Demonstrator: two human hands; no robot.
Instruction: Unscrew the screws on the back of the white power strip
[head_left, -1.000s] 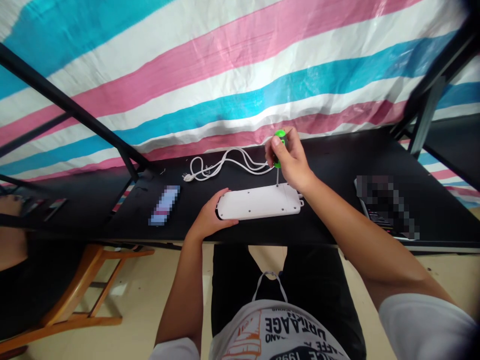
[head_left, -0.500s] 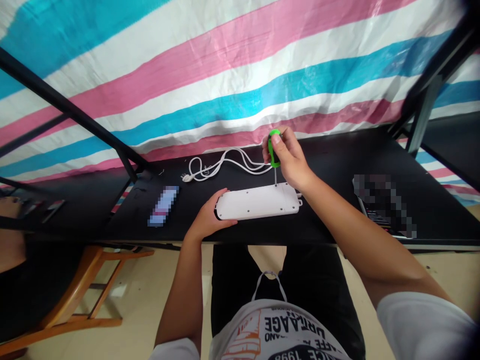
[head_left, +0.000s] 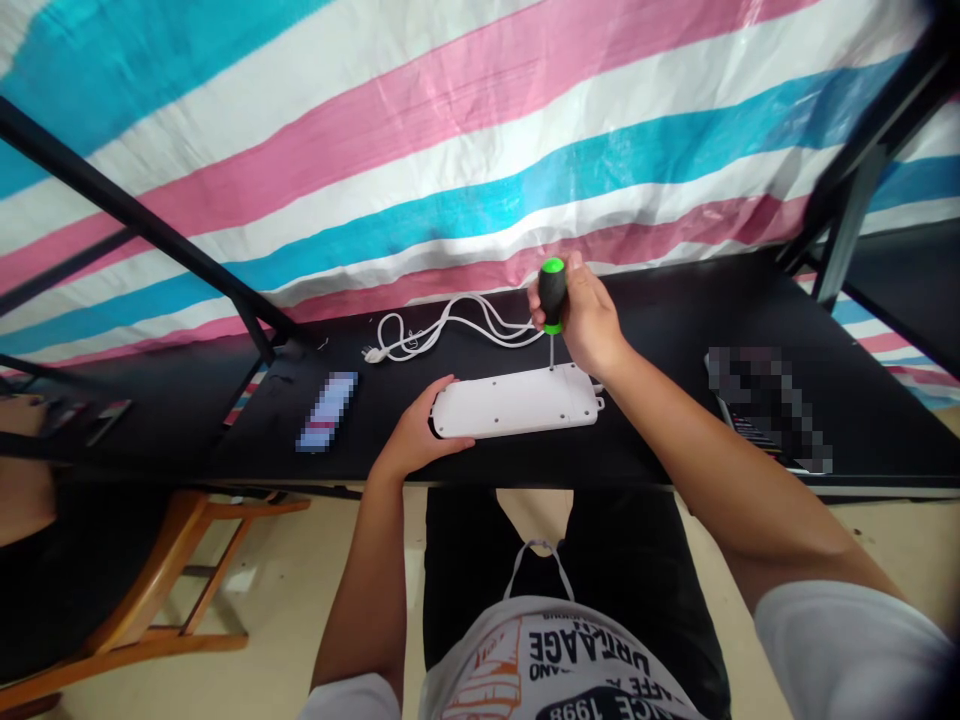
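Observation:
A white power strip [head_left: 517, 405] lies underside up on the black table, with several screw holes showing. My left hand [head_left: 412, 432] grips its left end, thumb along the near edge and fingers at the far edge. In my right hand [head_left: 592, 315] is a green and black screwdriver [head_left: 553, 290], held upright. Its shaft meets the strip near the far edge, right of the middle; whether a screw sits there is too small to tell. The strip's white cord [head_left: 450, 318] loops behind it and ends in a plug [head_left: 372, 354] on the left.
A phone with a blurred screen [head_left: 327, 412] lies to the left on the black table [head_left: 877, 420]. A blurred dark item [head_left: 772, 410] lies right. Black metal posts [head_left: 150, 225] and a striped sheet [head_left: 480, 130] stand behind. At far left are a wooden chair [head_left: 142, 590] and part of another person.
My right thumb and fingers have shifted round the screwdriver handle, which has turned and now shows its black side. The tip stays at the same spot. My left hand and the strip stay put.

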